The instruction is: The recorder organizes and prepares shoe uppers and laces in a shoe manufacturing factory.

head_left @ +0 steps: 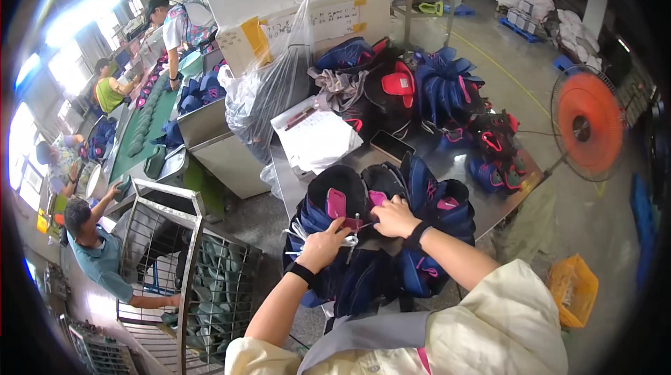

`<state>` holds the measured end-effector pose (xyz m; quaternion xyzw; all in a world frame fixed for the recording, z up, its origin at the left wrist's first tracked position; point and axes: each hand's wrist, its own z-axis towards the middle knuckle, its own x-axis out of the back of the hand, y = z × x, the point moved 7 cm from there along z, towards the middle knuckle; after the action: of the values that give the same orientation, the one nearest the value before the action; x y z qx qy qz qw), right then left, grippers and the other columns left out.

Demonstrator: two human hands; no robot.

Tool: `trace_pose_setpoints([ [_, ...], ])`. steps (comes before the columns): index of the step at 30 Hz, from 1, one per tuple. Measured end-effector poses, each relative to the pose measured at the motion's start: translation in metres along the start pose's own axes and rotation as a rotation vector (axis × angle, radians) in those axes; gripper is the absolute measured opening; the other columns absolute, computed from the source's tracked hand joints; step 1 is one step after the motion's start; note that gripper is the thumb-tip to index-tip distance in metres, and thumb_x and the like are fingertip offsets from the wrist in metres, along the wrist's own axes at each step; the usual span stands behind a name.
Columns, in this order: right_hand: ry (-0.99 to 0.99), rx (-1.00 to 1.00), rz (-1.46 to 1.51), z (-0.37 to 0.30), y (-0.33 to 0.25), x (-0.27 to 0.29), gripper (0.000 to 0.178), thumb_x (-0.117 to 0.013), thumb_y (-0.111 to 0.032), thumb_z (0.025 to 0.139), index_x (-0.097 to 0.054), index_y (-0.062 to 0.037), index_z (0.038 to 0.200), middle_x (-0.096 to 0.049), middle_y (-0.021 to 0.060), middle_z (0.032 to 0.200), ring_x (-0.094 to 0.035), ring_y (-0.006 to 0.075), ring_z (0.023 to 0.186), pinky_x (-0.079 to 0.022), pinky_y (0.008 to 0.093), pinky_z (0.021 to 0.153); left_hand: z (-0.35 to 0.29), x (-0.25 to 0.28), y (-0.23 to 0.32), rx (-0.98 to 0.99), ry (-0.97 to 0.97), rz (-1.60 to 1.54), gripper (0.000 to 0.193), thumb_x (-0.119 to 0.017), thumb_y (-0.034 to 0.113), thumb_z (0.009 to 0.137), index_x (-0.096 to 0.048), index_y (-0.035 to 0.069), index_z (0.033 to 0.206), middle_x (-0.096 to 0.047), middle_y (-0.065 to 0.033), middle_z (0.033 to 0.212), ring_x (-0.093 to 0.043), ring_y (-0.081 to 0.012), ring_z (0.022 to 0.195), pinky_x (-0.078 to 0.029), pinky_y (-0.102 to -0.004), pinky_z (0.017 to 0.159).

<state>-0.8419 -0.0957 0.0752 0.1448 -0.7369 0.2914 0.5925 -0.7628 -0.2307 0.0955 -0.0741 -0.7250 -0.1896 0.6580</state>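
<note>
On the metal table in front of me lies a pile of navy-blue shoe uppers with black linings and pink tongue tabs. My left hand (325, 243) is closed at the edge of one shoe upper (353, 225), its thumb and fingers pinching by a pink strip. A loose bundle of white shoelaces (296, 234) hangs beside that hand. My right hand (395, 218) faces it with bent fingers, pinching a thin whitish strand that looks like a lace end. More navy uppers (425, 271) lie beneath and right of my hands.
A black phone (392, 145) and papers with pens (316, 139) lie beyond the pile, before more stacked uppers (447, 92). A red fan (583, 123) stands right, above a yellow basket (572, 291). Left, a co-worker (105, 256) holds a wire cart (189, 284); others line a green conveyor (150, 120).
</note>
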Motion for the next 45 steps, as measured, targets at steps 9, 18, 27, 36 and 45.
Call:
trace_pose_setpoints([
  [9,0.051,0.023,0.009,0.002,-0.031,-0.034,0.021,-0.062,-0.028,0.068,-0.066,-0.0181,0.087,-0.057,0.0097,0.097,-0.044,0.0324,0.103,-0.021,0.0570,0.094,-0.003,-0.015,-0.007,-0.032,0.162,-0.263,0.022,-0.049,0.011,0.077,-0.056,0.010,0.097,-0.056,-0.0043,0.095,-0.060,-0.0272,0.075,-0.049,-0.0386,0.062],
  [18,-0.339,0.148,0.230,0.004,-0.026,-0.031,0.020,-0.061,-0.028,0.064,-0.064,-0.0100,0.072,-0.061,0.0087,0.066,-0.059,0.0236,0.072,-0.040,0.0405,0.070,-0.019,0.009,0.015,-0.048,0.179,-0.303,0.015,-0.051,0.010,0.074,-0.058,0.011,0.087,-0.056,-0.0034,0.095,-0.060,-0.0276,0.069,-0.049,-0.0378,0.059],
  [27,-0.136,0.113,0.615,-0.014,-0.002,-0.007,0.018,-0.067,-0.020,0.064,-0.058,-0.0060,0.071,-0.059,0.0066,0.063,-0.058,0.0196,0.060,-0.044,0.0305,0.056,-0.016,0.000,0.021,0.208,0.108,-0.221,0.015,-0.055,0.022,0.075,-0.053,0.008,0.082,-0.058,-0.0137,0.084,-0.061,-0.0308,0.068,-0.049,-0.0394,0.058],
  [36,0.020,0.142,0.855,-0.021,0.004,-0.015,0.013,-0.057,-0.008,0.072,-0.050,-0.0038,0.081,-0.056,0.0053,0.063,-0.057,0.0154,0.059,-0.043,0.0276,0.055,0.019,-0.021,-0.001,0.304,-0.149,-0.580,0.019,-0.055,0.022,0.077,-0.061,0.004,0.077,-0.060,-0.0127,0.065,-0.060,-0.0223,0.051,-0.048,-0.0332,0.052],
  [45,0.269,0.271,0.080,-0.033,-0.035,0.012,0.031,-0.059,-0.040,0.075,-0.053,-0.0106,0.083,-0.059,0.0101,0.060,-0.056,0.0288,0.054,-0.042,0.0383,0.055,0.017,0.000,0.002,0.227,0.090,-0.661,0.017,-0.053,0.024,0.078,-0.062,0.009,0.079,-0.057,-0.0102,0.060,-0.059,-0.0231,0.054,-0.047,-0.0332,0.053],
])
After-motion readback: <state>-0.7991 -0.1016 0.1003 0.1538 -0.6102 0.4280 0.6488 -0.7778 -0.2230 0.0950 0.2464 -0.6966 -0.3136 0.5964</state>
